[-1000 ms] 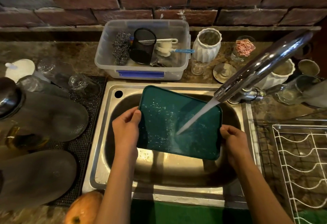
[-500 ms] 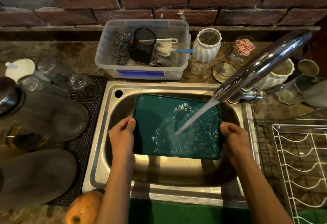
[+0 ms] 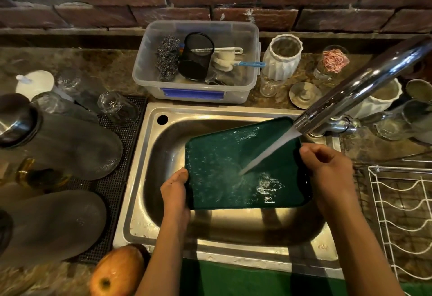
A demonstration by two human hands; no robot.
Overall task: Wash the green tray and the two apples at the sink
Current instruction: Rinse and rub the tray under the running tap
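The green tray (image 3: 217,169) is held over the steel sink (image 3: 152,214), tilted with its far right corner raised. Water from the chrome tap (image 3: 357,90) hits the tray's middle and spreads over it. My left hand (image 3: 175,190) grips the tray's near left edge. My right hand (image 3: 327,171) grips its right edge. One orange-red apple (image 3: 117,272) lies on the counter at the sink's near left corner. A second apple is not in view.
A clear plastic tub (image 3: 198,94) with scourers, a black mesh cup and brushes stands behind the sink. Upturned glasses and dark plates sit on a black mat (image 3: 114,185) at the left. A white wire rack (image 3: 402,221) is at the right, white vases and jars behind the tap.
The tray has shifted right and turned, its right end now raised toward the tap. My left hand slid lower and nearer, and my right hand moved up with the tray's edge.
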